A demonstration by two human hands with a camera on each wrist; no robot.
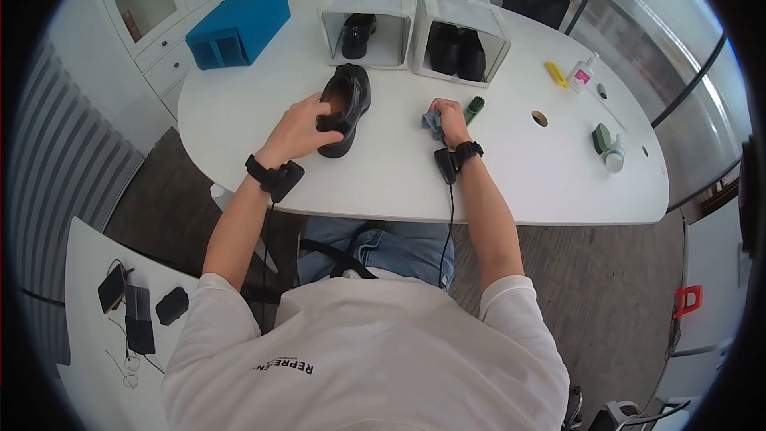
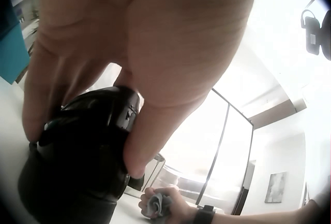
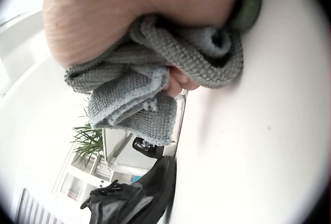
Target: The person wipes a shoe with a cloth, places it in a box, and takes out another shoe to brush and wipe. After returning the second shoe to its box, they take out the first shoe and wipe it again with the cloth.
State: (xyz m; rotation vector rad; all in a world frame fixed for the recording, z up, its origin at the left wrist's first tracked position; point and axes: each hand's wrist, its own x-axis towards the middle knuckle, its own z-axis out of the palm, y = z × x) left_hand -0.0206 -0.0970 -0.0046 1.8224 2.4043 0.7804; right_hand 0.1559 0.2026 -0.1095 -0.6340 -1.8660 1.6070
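A glossy black lace-up shoe point(image 1: 359, 94) stands on the white table, heel toward the person. My left hand point(image 1: 297, 132) holds it by the heel end, thumb on one side and fingers on the other; the left wrist view shows the heel point(image 2: 72, 167) between them. To the right, my right hand point(image 1: 453, 121) grips a crumpled grey knitted cloth point(image 3: 129, 94), close over the table. Folds of the cloth stick out from the fist. A dark green object point(image 1: 475, 107), partly hidden by the hand, lies just beyond it.
Two white open-fronted boxes point(image 1: 367, 56) point(image 1: 495, 72) hold black shoes at the back. A blue box point(image 1: 247, 24) stands back left. On the right are a pump bottle point(image 1: 582, 73), a yellow item point(image 1: 556, 74), a green block point(image 1: 601, 138), a small bottle point(image 1: 614, 157) and a table hole point(image 1: 540, 118).
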